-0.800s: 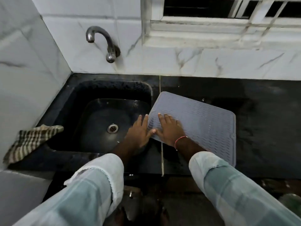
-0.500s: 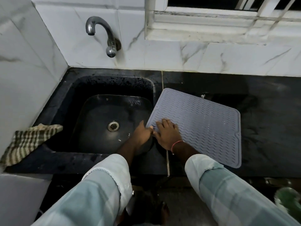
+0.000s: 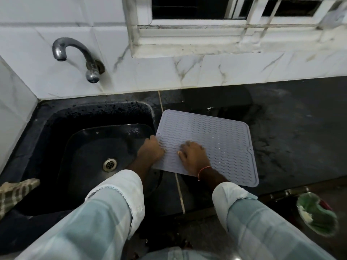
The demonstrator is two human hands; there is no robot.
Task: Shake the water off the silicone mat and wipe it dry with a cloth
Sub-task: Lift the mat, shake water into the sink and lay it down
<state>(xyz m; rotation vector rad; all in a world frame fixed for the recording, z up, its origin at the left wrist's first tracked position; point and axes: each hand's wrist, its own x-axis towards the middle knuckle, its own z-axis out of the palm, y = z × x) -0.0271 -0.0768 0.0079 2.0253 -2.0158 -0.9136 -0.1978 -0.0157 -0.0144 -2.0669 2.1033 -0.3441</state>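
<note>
Since a moment ago the mat (image 3: 216, 139) has turned so that it sits squarer to the counter (image 3: 300, 128). My left hand (image 3: 150, 150) has slid off the mat's top to its left edge. My right hand (image 3: 194, 156) has shifted further right onto the ribbed face.

The mat lies flat on the dark counter just right of the sink (image 3: 84, 147), with its left edge reaching over the sink's right rim. Small drops glint on its right half. My left hand has its fingers curled at that left edge, near the far-left corner, and grips it. My right hand rests on top of the mat near its near-left part, thumb out to the left. Its fingers are blurred, so I cannot tell whether they lie flat or bent.

The cloth (image 3: 15, 194), striped, lies bunched on the sink's near-left rim, well apart from the mat. The tap (image 3: 75, 51) juts from the tiled wall beyond the sink.
</note>
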